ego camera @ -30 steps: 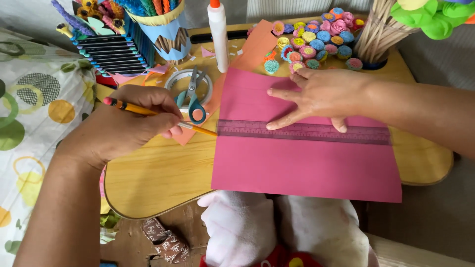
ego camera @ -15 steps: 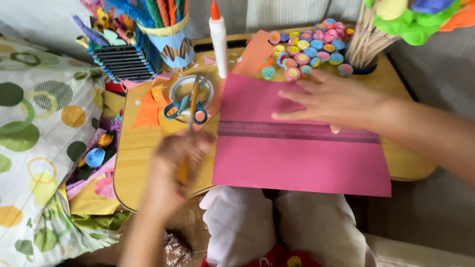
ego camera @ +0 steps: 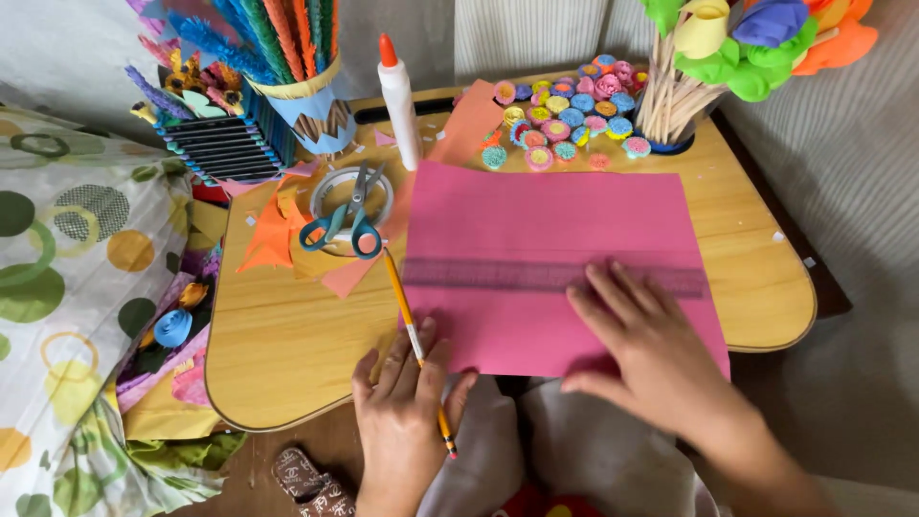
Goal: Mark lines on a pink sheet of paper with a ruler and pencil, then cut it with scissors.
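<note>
One sheet of pink paper point(ego camera: 555, 230) is listed, laid flat on a small wooden lap table point(ego camera: 287, 345), its near edge overhanging the table's front toward the person's lap. A translucent ruler point(ego camera: 536, 276) is laid across it from left to right.

Handling: the sheet is judged light, thin and limp, easily creased and prone to sliding on the smooth wood; it is best taken at a free edge or pinned flat with a spread palm. The ruler is judged stiff, light and slippery over paper, best pressed down from above near its middle.

Appearance: the sheet is an even matt pink rectangle, uncut, with no drawn marks that can be made out at this size.

Right hand point(ego camera: 651, 359): spread open and flat, fingers fanned, fingertips pressed at the ruler's lower edge, palm on the sheet; nothing is gripped.

Left hand point(ego camera: 407, 412): laid open at the sheet's lower left corner, with a yellow pencil point(ego camera: 414, 340) under or between its fingers; whether the pencil is actually pinched cannot be told.

Adjacent items: teal-handled scissors point(ego camera: 345, 225) resting on a tape roll point(ego camera: 330, 196), a white glue bottle point(ego camera: 397, 101) with orange cap, small rolled paper flowers point(ego camera: 565, 115), and orange paper scraps point(ego camera: 268, 235).
</note>
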